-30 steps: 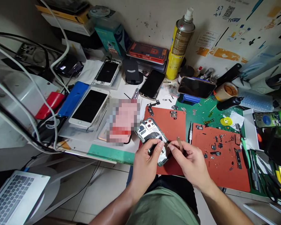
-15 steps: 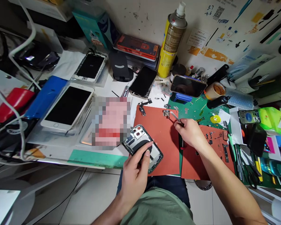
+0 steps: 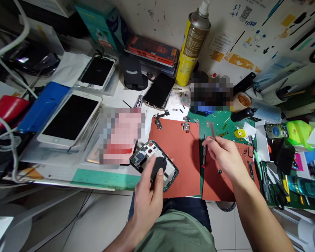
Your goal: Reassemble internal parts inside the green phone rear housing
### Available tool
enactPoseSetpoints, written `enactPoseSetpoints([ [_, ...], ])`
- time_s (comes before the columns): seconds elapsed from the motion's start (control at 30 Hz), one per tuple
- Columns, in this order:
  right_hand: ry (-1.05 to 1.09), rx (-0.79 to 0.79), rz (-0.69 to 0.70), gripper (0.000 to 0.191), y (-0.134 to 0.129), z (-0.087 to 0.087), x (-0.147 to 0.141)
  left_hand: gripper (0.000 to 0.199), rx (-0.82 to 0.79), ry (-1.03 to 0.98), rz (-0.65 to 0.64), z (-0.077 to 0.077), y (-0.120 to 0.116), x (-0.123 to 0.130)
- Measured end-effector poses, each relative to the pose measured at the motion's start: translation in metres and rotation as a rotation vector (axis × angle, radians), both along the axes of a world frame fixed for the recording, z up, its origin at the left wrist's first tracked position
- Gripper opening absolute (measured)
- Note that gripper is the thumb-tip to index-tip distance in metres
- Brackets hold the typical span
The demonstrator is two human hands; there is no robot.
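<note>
So we'd just pulled our right hand [image 3: 225,157] off the little metal part [image 3: 185,127] near the top of the left red mat [image 3: 186,150] and swung it right, fingers pinched on a thin tool [image 3: 212,131], which imo meant that bit was dropped off and we were free for the next piece. Compared with the earlier frame, the opened phone [image 3: 169,169] had turned a little at lower centre of the frame, and our left hand [image 3: 148,199] had finger and thumb closed on its black round part [image 3: 161,164], though we couldn't tell if it was loose.
</note>
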State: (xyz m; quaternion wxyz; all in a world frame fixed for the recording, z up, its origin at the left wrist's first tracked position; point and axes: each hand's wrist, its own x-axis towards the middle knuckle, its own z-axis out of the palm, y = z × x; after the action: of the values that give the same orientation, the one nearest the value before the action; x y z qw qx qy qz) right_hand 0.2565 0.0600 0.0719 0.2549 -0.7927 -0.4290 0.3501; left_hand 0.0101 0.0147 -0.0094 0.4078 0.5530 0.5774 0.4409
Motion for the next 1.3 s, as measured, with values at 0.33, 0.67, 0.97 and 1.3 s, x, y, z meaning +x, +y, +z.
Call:
enactPoseSetpoints([
  [0.33,0.786,0.396,-0.428,0.029,-0.078,-0.016,-0.045,0.099,-0.268,-0.506,0.241,0.022,0.006,0.017],
  [0.67,0.949,0.574,-0.641,0.019,-0.084,-0.026,-0.100,0.071,-0.402,-0.953,0.335,0.058,0.017,0.028],
  [0.97,1.094,0.713,-0.636,0.016,-0.086,-0.010,-0.135,0.059,-0.471,-1.058,0.383,0.077,0.005,0.022],
  [1.3,1.158,0.790,-0.675,0.021,-0.090,-0.001,-0.143,0.059,-0.590,-1.031,0.465,0.100,0.001,0.037],
])
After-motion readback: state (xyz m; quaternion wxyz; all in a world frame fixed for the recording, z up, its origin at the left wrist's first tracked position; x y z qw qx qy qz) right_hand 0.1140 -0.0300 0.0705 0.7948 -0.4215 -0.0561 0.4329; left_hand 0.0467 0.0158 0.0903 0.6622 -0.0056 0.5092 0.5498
